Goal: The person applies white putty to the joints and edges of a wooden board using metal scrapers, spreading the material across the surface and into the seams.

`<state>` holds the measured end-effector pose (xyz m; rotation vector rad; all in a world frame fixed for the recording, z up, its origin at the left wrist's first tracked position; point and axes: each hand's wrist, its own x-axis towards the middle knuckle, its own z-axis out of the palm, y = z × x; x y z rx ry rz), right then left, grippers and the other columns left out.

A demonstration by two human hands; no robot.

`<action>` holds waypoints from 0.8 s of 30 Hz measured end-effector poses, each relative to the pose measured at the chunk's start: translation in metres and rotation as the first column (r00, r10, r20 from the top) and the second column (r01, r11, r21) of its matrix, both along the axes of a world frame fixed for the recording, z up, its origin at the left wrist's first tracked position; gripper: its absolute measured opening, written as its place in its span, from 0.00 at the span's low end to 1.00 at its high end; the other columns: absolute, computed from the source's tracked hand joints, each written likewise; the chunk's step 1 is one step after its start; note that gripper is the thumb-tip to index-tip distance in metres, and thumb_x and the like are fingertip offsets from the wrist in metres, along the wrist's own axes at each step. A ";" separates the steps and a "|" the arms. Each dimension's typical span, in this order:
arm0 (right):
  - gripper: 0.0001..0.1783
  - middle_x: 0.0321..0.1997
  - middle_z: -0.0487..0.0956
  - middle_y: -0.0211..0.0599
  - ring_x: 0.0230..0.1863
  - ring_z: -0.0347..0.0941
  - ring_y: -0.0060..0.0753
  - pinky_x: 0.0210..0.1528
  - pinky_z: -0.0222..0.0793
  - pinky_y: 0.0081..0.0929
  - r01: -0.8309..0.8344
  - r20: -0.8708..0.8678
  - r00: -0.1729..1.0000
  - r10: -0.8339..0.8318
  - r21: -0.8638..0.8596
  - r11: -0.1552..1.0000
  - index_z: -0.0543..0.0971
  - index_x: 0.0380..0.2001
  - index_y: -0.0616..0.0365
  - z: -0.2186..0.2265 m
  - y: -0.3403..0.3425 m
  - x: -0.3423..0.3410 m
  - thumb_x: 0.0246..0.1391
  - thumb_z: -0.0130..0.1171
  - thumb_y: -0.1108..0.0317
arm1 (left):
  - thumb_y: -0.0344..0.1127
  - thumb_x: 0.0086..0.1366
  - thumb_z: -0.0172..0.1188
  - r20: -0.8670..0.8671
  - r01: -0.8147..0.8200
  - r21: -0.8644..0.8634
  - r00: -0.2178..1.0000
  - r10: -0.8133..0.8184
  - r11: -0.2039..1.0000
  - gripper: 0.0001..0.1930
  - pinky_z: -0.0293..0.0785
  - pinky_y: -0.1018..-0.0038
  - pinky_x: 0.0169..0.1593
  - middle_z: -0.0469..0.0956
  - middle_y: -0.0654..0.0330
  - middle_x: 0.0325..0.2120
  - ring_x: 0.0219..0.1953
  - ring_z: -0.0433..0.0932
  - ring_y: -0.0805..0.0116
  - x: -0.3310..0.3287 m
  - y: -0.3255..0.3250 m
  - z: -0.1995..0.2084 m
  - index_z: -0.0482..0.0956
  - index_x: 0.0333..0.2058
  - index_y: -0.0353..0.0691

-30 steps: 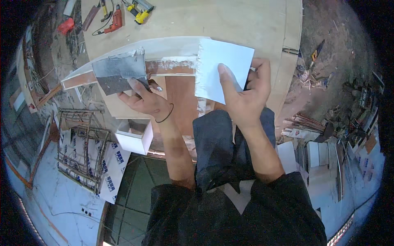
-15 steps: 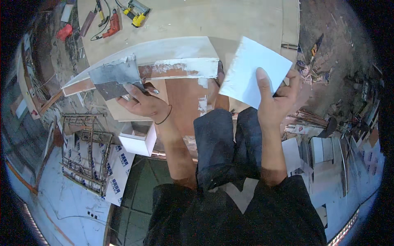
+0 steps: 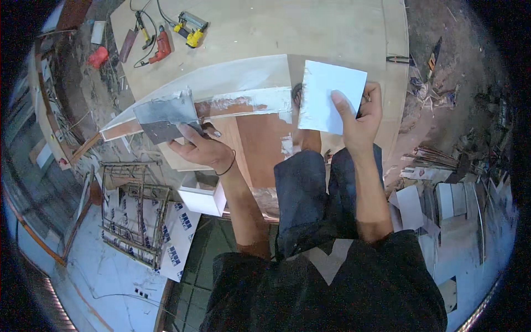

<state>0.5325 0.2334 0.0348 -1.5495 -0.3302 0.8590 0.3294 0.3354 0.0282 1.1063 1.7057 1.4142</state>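
My left hand (image 3: 202, 148) grips a flat grey plate (image 3: 166, 115) by its near right corner, thumb on top; paler grey paste covers its far part. In my right hand (image 3: 358, 117) is a white square board (image 3: 332, 91), pinched with the thumb on its face and the fingers behind. Its left edge looks rough, with whitish paste on it. Beyond my hands lies a long curved wooden piece (image 3: 243, 72), white on top. White filler (image 3: 271, 99) is smeared unevenly over its brown near side. The grey plate covers part of that side.
On the plywood table (image 3: 310, 27) lie a red drill (image 3: 161, 47) and a yellow nail gun (image 3: 193, 36) with cords. A white open box (image 3: 202, 200) stands below my left forearm, near a rusty metal frame (image 3: 133, 221). Sheet offcuts (image 3: 409, 205) lie at right.
The white board has turned more upright and moved left, toward the grey plate. My left hand keeps the plate in nearly the same pose. The whole view has shifted somewhat.
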 end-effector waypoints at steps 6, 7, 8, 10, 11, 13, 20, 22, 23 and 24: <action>0.17 0.31 0.76 0.43 0.33 0.74 0.25 0.33 0.71 0.19 -0.072 0.131 0.989 0.072 -0.007 0.997 0.62 0.35 0.60 0.035 0.012 -0.006 0.46 0.60 0.76 | 0.42 0.62 0.52 -0.029 -0.007 0.028 1.000 0.007 1.000 0.24 0.61 0.83 0.18 0.70 0.58 0.24 0.19 0.65 0.78 0.004 -0.003 0.003 0.56 0.49 0.32; 0.17 0.32 0.76 0.43 0.33 0.74 0.25 0.33 0.71 0.19 -0.058 0.127 0.990 0.057 0.006 0.998 0.62 0.35 0.60 0.037 0.011 -0.005 0.46 0.60 0.76 | 0.42 0.62 0.51 -0.022 -0.013 -0.003 1.000 0.013 1.000 0.27 0.60 0.82 0.18 0.71 0.56 0.28 0.20 0.66 0.77 0.000 -0.004 0.000 0.54 0.52 0.31; 0.17 0.32 0.76 0.43 0.33 0.74 0.25 0.33 0.71 0.19 -0.056 0.120 0.991 0.053 0.014 0.998 0.62 0.35 0.60 0.040 0.011 -0.006 0.46 0.60 0.76 | 0.42 0.63 0.50 -0.022 -0.024 -0.028 0.999 0.023 0.999 0.29 0.60 0.82 0.18 0.71 0.55 0.31 0.21 0.66 0.76 -0.009 -0.003 -0.002 0.51 0.55 0.31; 0.17 0.32 0.75 0.41 0.33 0.74 0.24 0.32 0.71 0.19 0.027 0.036 0.999 -0.029 0.044 0.999 0.62 0.35 0.61 0.047 0.011 -0.006 0.45 0.60 0.76 | 0.43 0.62 0.51 -0.349 0.048 0.138 0.937 0.004 0.989 0.28 0.60 0.82 0.18 0.71 0.55 0.28 0.21 0.66 0.76 -0.059 0.004 -0.037 0.53 0.52 0.29; 0.17 0.32 0.75 0.41 0.33 0.74 0.24 0.32 0.71 0.19 0.029 0.031 0.999 -0.030 0.045 0.999 0.62 0.35 0.61 0.048 0.012 -0.010 0.45 0.60 0.76 | 0.43 0.62 0.52 -0.633 0.164 0.260 0.773 0.039 0.952 0.27 0.61 0.82 0.19 0.71 0.56 0.25 0.21 0.66 0.77 -0.060 0.011 -0.036 0.55 0.49 0.27; 0.17 0.33 0.74 0.39 0.33 0.74 0.24 0.32 0.71 0.19 -0.044 0.107 0.993 0.044 0.006 0.999 0.63 0.35 0.61 0.048 0.020 -0.020 0.45 0.59 0.77 | 0.43 0.62 0.51 -0.340 0.027 0.166 0.940 0.031 0.986 0.26 0.61 0.82 0.19 0.71 0.56 0.25 0.20 0.66 0.77 -0.024 0.001 -0.015 0.55 0.49 0.27; 0.15 0.24 0.74 0.48 0.27 0.75 0.42 0.29 0.69 0.29 -0.037 0.442 0.889 0.117 -0.184 0.982 0.67 0.31 0.63 0.042 0.020 -0.027 0.41 0.60 0.70 | 0.42 0.61 0.53 -0.035 -0.061 -0.014 0.998 0.061 0.998 0.23 0.60 0.81 0.18 0.71 0.57 0.25 0.19 0.65 0.76 0.002 0.000 0.002 0.58 0.47 0.32; 0.15 0.25 0.75 0.47 0.28 0.76 0.40 0.30 0.70 0.28 -0.028 0.383 0.914 0.134 -0.271 0.962 0.67 0.32 0.63 0.041 0.011 -0.016 0.42 0.60 0.71 | 0.42 0.62 0.52 -0.042 -0.061 -0.018 0.997 0.061 0.998 0.26 0.59 0.82 0.17 0.71 0.57 0.26 0.19 0.65 0.76 0.000 0.000 0.005 0.54 0.50 0.31; 0.15 0.26 0.76 0.46 0.29 0.76 0.38 0.31 0.70 0.27 -0.023 0.332 0.932 0.149 -0.355 0.935 0.67 0.32 0.63 0.038 0.005 -0.008 0.42 0.60 0.72 | 0.42 0.63 0.51 -0.036 -0.064 -0.023 0.997 0.063 0.998 0.29 0.57 0.83 0.17 0.72 0.57 0.27 0.19 0.66 0.77 0.001 0.001 0.005 0.50 0.54 0.30; 0.14 0.27 0.76 0.43 0.30 0.76 0.35 0.32 0.70 0.25 0.053 0.329 0.943 0.049 -0.293 0.955 0.67 0.33 0.63 0.023 -0.006 0.000 0.43 0.59 0.73 | 0.42 0.63 0.51 -0.038 -0.052 -0.026 0.998 0.051 0.998 0.29 0.57 0.83 0.17 0.72 0.57 0.27 0.19 0.66 0.77 0.000 0.000 0.006 0.50 0.54 0.30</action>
